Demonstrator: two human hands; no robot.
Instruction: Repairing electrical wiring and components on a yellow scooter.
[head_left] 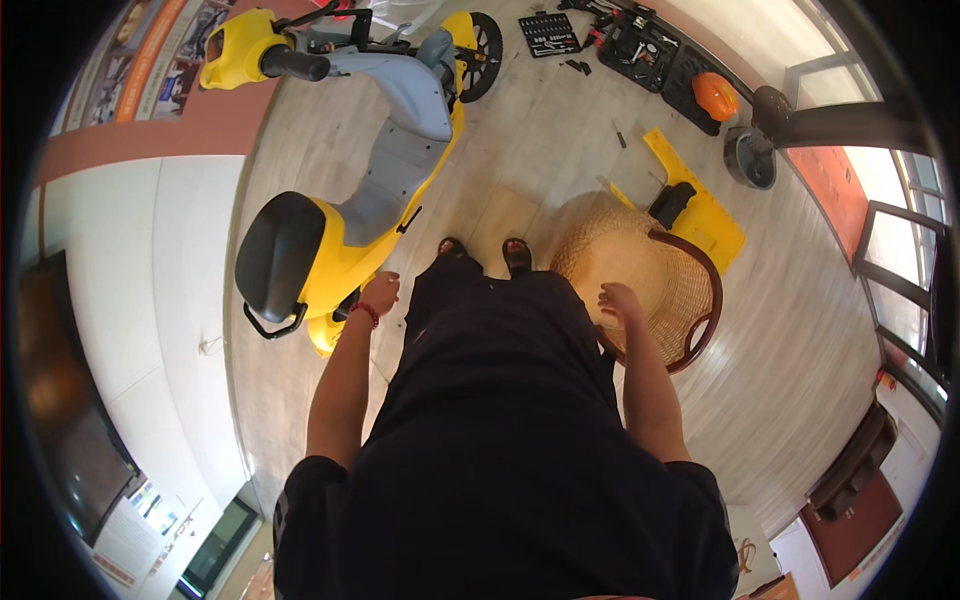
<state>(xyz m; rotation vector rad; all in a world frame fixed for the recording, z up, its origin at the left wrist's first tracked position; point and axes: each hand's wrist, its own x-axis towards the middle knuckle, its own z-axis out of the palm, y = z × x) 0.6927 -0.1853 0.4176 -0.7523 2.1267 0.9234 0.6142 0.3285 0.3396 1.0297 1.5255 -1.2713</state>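
Note:
My left hand hangs beside the rear of a yellow electric scooter, near its black seat. Its fingers are loosely bent, with nothing seen in them, and a red bead bracelet circles the wrist. Over a round woven wicker chair with a dark brown curved rim hangs my right hand, fingers slightly bent and apart, also without an object. Whether this hand touches the chair I cannot tell. Both my feet stand on the wooden floor between scooter and chair.
Yellow panel parts lie on the floor beyond the chair. Farther off are an open black socket set, a black tool case, an orange helmet and a grey bucket. A small dark tool lies on the floor.

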